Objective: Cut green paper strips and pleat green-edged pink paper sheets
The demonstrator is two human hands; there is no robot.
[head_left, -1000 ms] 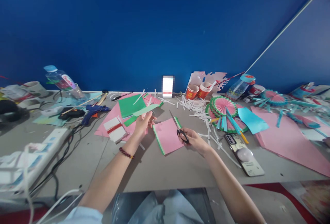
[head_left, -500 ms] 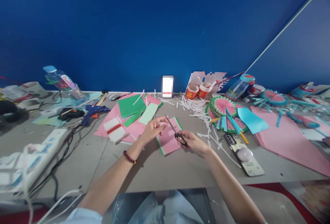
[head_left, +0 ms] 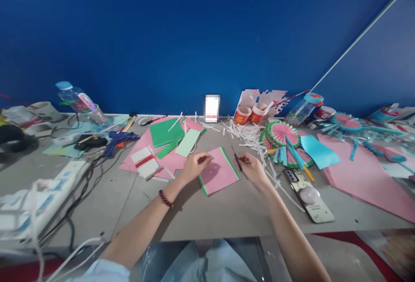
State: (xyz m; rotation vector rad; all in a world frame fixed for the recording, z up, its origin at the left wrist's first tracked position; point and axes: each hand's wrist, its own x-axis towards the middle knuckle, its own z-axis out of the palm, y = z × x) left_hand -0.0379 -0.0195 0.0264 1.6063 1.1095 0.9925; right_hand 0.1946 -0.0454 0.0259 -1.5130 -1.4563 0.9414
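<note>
A pink sheet of paper with green edge strips [head_left: 220,171] lies flat on the table between my hands. My left hand [head_left: 196,167], a beaded bracelet at its wrist, hovers at the sheet's upper left with thumb and fingers curled together. What those fingers pinch, if anything, is too small to make out. Just right of the sheet, my right hand [head_left: 254,170] grips black-handled scissors [head_left: 238,161], their blades pointing away from me. A pale green paper strip [head_left: 188,142] lies beyond my left hand.
Left are green paper [head_left: 167,132], a white packet with a red band [head_left: 145,163], a blue glue gun [head_left: 118,139] and a power strip [head_left: 55,200]. Right are white paper strips [head_left: 248,135], paper cups [head_left: 259,112], a watermelon-coloured paper fan [head_left: 282,134] and a phone [head_left: 308,195].
My right hand has moved right with the scissors, away from the left hand and off the pink sheet. The left hand has shifted slightly, its fingers more curled.
</note>
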